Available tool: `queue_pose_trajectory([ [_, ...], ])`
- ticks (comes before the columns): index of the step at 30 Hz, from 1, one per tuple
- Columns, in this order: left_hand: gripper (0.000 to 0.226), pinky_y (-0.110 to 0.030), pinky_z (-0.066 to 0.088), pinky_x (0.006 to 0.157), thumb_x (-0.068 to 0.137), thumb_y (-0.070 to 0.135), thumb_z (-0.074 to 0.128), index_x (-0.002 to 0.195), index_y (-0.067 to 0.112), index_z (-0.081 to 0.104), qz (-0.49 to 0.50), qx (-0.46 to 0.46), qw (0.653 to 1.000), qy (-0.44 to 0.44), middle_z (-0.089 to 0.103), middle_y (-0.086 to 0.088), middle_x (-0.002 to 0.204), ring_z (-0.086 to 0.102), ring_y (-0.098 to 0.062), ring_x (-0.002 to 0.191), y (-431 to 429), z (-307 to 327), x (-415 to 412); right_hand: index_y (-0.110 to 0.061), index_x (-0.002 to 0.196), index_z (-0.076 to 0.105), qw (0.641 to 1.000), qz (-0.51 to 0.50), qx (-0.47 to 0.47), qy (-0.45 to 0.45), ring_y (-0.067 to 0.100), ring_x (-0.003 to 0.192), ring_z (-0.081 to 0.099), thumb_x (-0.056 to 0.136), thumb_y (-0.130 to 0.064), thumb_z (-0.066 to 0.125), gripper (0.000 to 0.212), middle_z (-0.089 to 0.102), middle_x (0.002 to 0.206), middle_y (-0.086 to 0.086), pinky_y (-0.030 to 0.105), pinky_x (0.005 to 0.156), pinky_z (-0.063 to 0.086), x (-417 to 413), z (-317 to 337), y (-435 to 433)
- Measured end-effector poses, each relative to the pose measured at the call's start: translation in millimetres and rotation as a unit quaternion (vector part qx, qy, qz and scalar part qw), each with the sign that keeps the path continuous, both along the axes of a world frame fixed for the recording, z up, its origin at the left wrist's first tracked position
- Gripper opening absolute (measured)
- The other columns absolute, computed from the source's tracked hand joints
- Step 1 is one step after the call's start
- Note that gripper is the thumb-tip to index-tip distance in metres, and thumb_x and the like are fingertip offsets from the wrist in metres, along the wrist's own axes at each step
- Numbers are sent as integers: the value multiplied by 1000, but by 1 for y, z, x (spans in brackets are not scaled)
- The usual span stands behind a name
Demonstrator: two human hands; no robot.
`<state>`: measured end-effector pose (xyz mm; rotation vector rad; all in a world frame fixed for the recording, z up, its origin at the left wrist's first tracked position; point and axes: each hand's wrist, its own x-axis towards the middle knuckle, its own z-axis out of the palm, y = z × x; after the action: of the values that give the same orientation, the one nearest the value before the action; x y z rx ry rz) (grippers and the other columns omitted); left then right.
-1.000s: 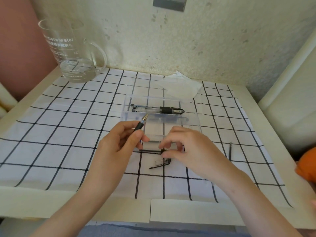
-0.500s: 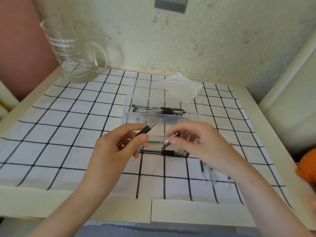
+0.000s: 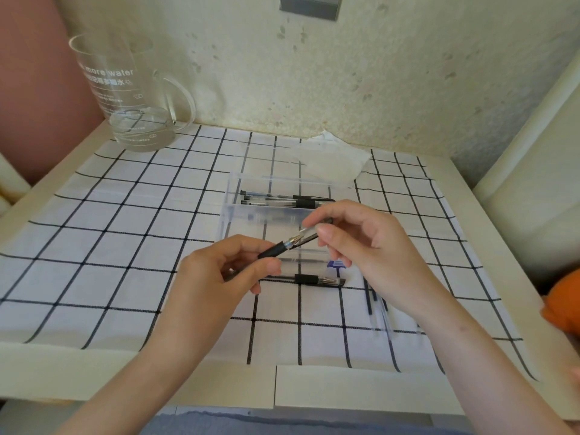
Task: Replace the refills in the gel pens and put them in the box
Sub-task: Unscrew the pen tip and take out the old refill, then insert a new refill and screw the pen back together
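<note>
Your left hand (image 3: pixel 219 274) grips the pen (image 3: pixel 276 250) by its black grip; your right hand (image 3: pixel 361 243), at its 2 o'clock, pinches the cap (image 3: pixel 309 231) over its tip, above the box (image 3: pixel 276 215).

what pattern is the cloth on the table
White with a black grid of squares, cloth, clearest in the head view.

I seem to be at home: my small cream counter (image 3: pixel 361 390) wears a checked cloth (image 3: pixel 125 246) against a stained plaster wall (image 3: pixel 345 83), with a glass water jug (image 3: pixel 125 98) in its far left corner.
</note>
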<state>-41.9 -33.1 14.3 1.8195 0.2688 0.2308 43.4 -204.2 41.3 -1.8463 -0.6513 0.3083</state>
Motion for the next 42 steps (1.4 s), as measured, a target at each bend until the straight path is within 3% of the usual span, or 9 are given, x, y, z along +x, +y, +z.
queue_pose_trajectory([
  [6, 14, -11, 46, 62, 67, 26, 71, 79, 34, 71, -11, -14, 1000, -6, 71, 5, 71, 55, -2, 52, -1, -3, -1, -24, 90, 69, 999, 29, -5, 15, 23, 69, 61, 90, -9, 59, 18, 62, 68, -9, 11, 58, 42, -4, -8, 7],
  [11, 20, -5, 39, 53, 76, 9, 70, 76, 29, 72, -13, 13, 1000, -1, 65, 12, 56, 49, -1, 48, -2, -6, -3, -25, 87, 70, 999, 36, 3, 35, 16, 63, 60, 89, -4, 58, 24, 65, 64, -7, 14, 55, 42, -5, -13, 9],
  [16, 17, -13, 44, 57, 79, 13, 67, 80, 29, 70, -17, 11, 1000, -7, 70, 4, 68, 51, -3, 50, -6, -9, -1, -21, 91, 69, 1000, 20, -7, 10, 5, 59, 59, 91, -8, 57, 18, 65, 65, -4, 13, 57, 41, -5, -16, 11],
  [19, 15, -6, 44, 60, 77, 18, 70, 85, 31, 68, -17, 11, 1000, -14, 71, 5, 74, 61, -2, 60, -4, -6, 1, -16, 94, 68, 999, 32, 4, 8, 2, 62, 60, 91, -8, 56, 15, 66, 71, 2, 11, 58, 43, -4, -8, 11],
  [23, 39, 6, 34, 76, 72, 47, 58, 110, 39, 55, -25, 130, 991, -27, 65, 24, 89, 54, 13, 95, 2, -10, -5, -19, 93, 67, 997, -54, 54, -34, 7, 66, 62, 91, -2, 54, 21, 69, 75, 0, 16, 55, 42, 19, 4, -9],
  [26, 50, 8, 29, 80, 76, 50, 50, 123, 37, 46, -50, 217, 974, -41, 57, 28, 103, 44, 14, 104, 2, -19, -8, -19, 97, 66, 984, -137, 97, -60, 7, 64, 59, 93, -1, 51, 24, 68, 69, -5, 18, 55, 44, 35, 7, -25],
  [33, 28, -19, 39, 92, 86, 27, 54, 111, 18, 64, -121, 379, 912, -104, 64, 5, 107, 55, -5, 99, -1, -43, -1, -18, 96, 63, 975, -194, 89, -59, 4, 69, 63, 94, -2, 49, 21, 69, 78, -2, 15, 57, 45, 46, -16, -7],
  [39, 28, -22, 45, 86, 81, 14, 64, 110, 14, 65, -125, 424, 889, -117, 66, 1, 104, 62, -14, 93, -3, -51, 4, -8, 102, 64, 982, -173, 33, -69, -10, 78, 62, 93, 2, 47, 21, 67, 97, 0, 3, 69, 41, 53, -36, 12],
  [42, 30, -26, 41, 87, 79, 7, 70, 109, 12, 66, -128, 433, 884, -123, 66, -1, 100, 62, -15, 89, -2, -52, 5, -19, 102, 67, 983, -163, -3, -85, -8, 93, 58, 95, -2, 47, 27, 66, 100, -10, 2, 80, 37, 53, -41, 14],
])
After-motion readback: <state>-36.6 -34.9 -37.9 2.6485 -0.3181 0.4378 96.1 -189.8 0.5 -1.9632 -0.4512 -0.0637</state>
